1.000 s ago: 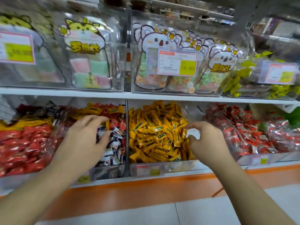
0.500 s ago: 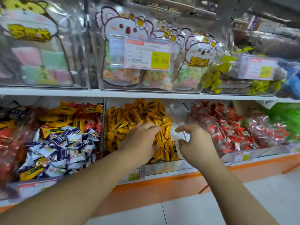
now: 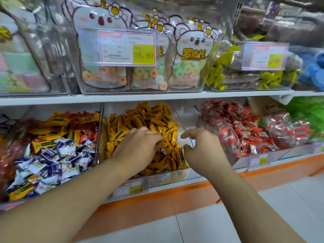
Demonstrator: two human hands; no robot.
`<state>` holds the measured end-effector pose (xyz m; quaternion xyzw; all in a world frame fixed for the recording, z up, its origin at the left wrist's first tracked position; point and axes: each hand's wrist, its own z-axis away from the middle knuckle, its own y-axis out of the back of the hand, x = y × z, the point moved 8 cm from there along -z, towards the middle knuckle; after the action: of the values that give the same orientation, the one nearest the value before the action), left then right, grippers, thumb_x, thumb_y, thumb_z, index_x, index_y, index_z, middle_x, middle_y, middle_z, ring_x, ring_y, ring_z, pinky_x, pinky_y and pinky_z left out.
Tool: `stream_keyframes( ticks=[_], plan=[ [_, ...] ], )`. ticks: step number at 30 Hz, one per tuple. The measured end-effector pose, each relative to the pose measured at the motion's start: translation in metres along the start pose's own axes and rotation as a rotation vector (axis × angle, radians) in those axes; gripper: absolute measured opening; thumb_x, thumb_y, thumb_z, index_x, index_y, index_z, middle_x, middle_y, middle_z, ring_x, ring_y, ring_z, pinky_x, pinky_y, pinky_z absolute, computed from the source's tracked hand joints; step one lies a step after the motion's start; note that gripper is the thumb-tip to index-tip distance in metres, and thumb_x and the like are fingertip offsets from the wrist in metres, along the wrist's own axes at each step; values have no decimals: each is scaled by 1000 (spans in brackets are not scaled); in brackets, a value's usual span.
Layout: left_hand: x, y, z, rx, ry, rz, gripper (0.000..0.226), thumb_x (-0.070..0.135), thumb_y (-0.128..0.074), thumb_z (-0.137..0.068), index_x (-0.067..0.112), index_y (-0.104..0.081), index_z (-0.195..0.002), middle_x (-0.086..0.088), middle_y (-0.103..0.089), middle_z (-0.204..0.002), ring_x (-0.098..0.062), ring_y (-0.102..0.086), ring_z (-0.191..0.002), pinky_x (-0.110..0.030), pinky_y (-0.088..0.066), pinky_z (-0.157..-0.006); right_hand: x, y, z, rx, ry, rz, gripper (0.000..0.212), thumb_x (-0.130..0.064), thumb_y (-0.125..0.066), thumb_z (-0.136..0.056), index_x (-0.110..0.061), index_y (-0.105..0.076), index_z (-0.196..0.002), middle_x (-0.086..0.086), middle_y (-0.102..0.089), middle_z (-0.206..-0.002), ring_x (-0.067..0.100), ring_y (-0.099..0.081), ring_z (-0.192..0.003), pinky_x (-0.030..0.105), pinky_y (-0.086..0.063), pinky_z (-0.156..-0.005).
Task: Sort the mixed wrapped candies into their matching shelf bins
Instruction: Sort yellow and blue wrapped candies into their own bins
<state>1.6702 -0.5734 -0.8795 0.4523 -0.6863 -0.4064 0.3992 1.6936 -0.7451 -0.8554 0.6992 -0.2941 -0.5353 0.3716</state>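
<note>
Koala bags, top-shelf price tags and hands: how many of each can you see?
Koala bags: 3
Top-shelf price tags: 2
Hands: 2
Total: 7

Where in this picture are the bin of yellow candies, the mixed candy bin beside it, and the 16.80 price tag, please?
yellow candy bin [image 3: 140, 116]: head view, on the yellow wrappers heaped at its back.
mixed candy bin [image 3: 57, 155]: head view, on its blue-and-white wrappers.
16.80 price tag [image 3: 143, 54]: head view, on its yellow price patch.

We see a red-framed paper price tag with a yellow patch [image 3: 126, 47], koala-printed clear bags of ring gummies [image 3: 189, 67], white tiled floor [image 3: 228, 216].
</note>
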Motion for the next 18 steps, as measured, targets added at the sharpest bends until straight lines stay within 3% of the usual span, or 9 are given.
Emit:
stream_keyframes(
  ticks=[4, 7, 11, 15, 18],
  plan=[
    [-5, 23, 23, 17, -16, -49, 19, 27, -61, -101, 28, -73, -115, 9, -73, -103, -18, -59, -100, -42, -49, -87, -3, 0, 3, -12, -8, -16, 36, -8, -65, -93, -20, -70, -127, 1, -64, -136, 9, -55, -84, 21, -44, -75],
    [-12, 44, 38, 36, 31, -131, 17, 25, -65, -96, 23, -74, -110, 6, -73, -101, -19, -62, -98, -42, -53, -84, -5, 1, 4, -12, -18, -23, 36, -9, -64, -94, -20, -69, -128, 2, -64, -134, 9, -53, -81, 23, -45, -72],
    [-11, 55, 51, -47, 88, -99, 35, 24, -59, -91, 30, -60, -126, 15, -58, -126, -12, -46, -122, -33, -42, -104, -5, 1, 3, -11, -37, -24, 36, -8, -64, -94, -20, -69, -127, 4, -66, -129, 18, -64, -82, 33, -55, -76],
    [1, 47, 30, -8, 124, 119, 32, 17, -56, -96, 35, -60, -123, 19, -55, -123, -5, -42, -122, -26, -41, -100, -5, -1, 2, -4, -33, -20, 35, -8, -64, -94, -20, -70, -126, 4, -67, -127, 12, -57, -72, 27, -51, -70],
    [10, 18, 5, -24, 86, 171, 25, 21, -63, -98, 32, -68, -121, 16, -61, -118, -9, -46, -116, -32, -47, -96, -3, -3, 0, -6, -29, -24, 36, -8, -64, -93, -21, -70, -125, 3, -65, -129, 8, -54, -70, 14, -42, -60]
  ],
)
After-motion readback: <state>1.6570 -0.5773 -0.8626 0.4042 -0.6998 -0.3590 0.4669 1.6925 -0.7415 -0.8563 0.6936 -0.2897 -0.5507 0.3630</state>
